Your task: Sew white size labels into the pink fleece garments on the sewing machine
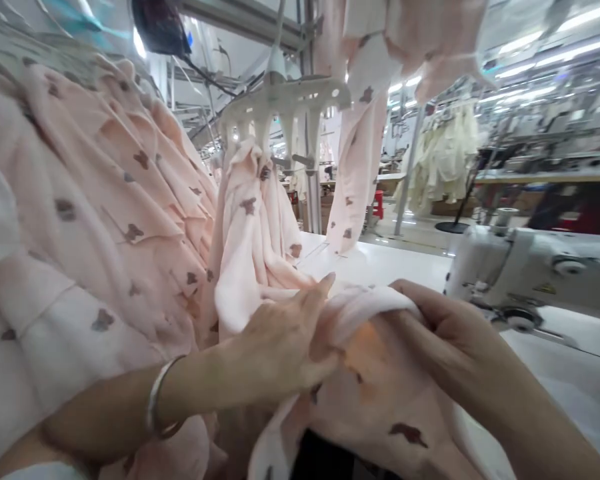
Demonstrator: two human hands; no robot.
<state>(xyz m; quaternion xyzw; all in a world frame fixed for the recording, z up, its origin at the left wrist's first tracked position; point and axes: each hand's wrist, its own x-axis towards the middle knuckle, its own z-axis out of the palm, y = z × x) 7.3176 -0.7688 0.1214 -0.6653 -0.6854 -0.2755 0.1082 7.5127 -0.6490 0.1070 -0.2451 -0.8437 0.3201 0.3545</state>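
A pale pink garment with brown printed motifs (380, 407) lies bunched between my hands, low in the middle of the view. My right hand (440, 327) grips its thick folded edge, with the thumb on the near side and the fingers partly behind the cloth. Across from it, my left hand (295, 333) reaches over the fabric, its index finger stretched out and its thumb apart below. Part of the left fingers is hidden by the cloth. A silver bangle (155, 397) circles my left wrist. Just beyond the left hand, a similar pink garment (250, 227) hangs in gathered folds.
A rack of pink printed garments (105, 200) fills the left side. Overhead is a plastic hanger clip (290, 107) on a metal frame. To the right, a sewing machine (540, 273) stands on a white table (400, 263). Cream garments (445, 153) hang farther back.
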